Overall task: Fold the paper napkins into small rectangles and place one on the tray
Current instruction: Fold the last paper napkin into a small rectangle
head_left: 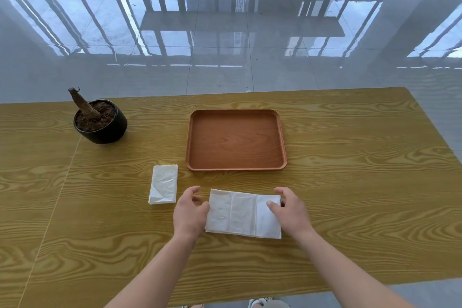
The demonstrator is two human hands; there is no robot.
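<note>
A white paper napkin (243, 214) lies flat on the wooden table (350, 195), close to the near edge and in front of the brown tray (236, 140) — its creases divide it in three panels. The left hand (191, 210) is at its left edge with fingers curled loosely, grasping nothing. The right hand (291, 210) rests at the right edge, thumb on the paper, fingers relaxed. A folded napkin (163, 184) lies to the left. A black plant pot (100, 121) stands far left.

Left hand (190, 210) and right hand (290, 210) forward, fingers loosely curled.
</note>
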